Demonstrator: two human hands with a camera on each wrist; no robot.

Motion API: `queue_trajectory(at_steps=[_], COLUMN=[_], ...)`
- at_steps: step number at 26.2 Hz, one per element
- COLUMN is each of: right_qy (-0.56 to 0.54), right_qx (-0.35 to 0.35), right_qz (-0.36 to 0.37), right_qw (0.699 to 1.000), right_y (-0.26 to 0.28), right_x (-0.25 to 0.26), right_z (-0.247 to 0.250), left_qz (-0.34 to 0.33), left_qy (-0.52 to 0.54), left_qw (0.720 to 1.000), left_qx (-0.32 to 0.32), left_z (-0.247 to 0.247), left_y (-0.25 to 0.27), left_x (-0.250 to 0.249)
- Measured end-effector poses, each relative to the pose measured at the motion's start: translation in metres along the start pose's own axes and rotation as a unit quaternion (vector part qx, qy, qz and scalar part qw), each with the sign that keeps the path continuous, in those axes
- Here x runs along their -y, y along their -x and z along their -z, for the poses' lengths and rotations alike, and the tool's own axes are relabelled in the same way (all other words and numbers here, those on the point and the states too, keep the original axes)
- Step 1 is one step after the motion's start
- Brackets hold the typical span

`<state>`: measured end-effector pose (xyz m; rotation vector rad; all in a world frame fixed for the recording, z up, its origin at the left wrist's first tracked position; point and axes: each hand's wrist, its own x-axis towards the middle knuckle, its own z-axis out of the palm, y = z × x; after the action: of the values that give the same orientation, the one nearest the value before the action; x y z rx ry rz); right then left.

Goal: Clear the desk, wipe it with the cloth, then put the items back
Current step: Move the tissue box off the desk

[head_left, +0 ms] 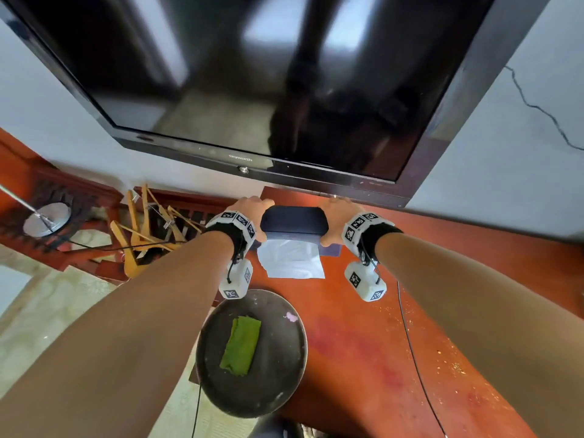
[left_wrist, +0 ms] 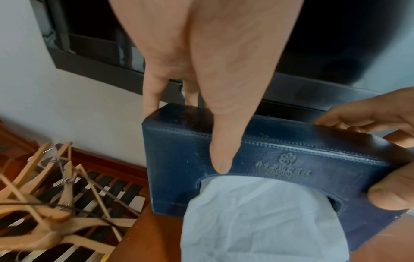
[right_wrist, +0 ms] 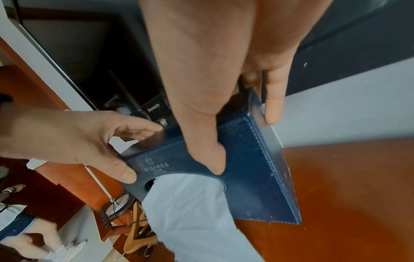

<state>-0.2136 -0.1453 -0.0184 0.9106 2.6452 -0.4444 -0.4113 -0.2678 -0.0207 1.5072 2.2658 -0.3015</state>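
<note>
A dark blue leather tissue box sits at the back of the red-brown desk, just under the television. A white tissue hangs out of its slot. My left hand grips the box's left end, thumb on its slotted face and fingers behind. My right hand grips the right end the same way. A folded green cloth lies on a dark round stool at the desk's front left edge.
The black television hangs low over the box. Wooden hangers are piled on a slatted rack to the left. A thin black cable runs across the desk, with crumbs scattered at its right.
</note>
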Motion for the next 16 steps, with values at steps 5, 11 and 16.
queue_trajectory(at_steps=[5,11,16], right_qy=[-0.001,-0.008,-0.011], right_qx=[0.027,0.033,0.044], right_qz=[-0.017,-0.078,-0.129], right_qw=[1.000,0.996,0.991], right_y=[-0.035,-0.060,-0.075], right_x=[0.020,0.029,0.038], right_z=[-0.016,-0.029,-0.038], left_qz=[-0.002,-0.037,-0.050], left_qy=[0.013,0.015,0.005], left_qw=[1.000,0.999,0.998], left_qx=[0.024,0.030,0.027], left_z=[-0.014,-0.027,-0.037], left_y=[-0.025,-0.064,-0.086], left_x=[0.033,0.054,0.063])
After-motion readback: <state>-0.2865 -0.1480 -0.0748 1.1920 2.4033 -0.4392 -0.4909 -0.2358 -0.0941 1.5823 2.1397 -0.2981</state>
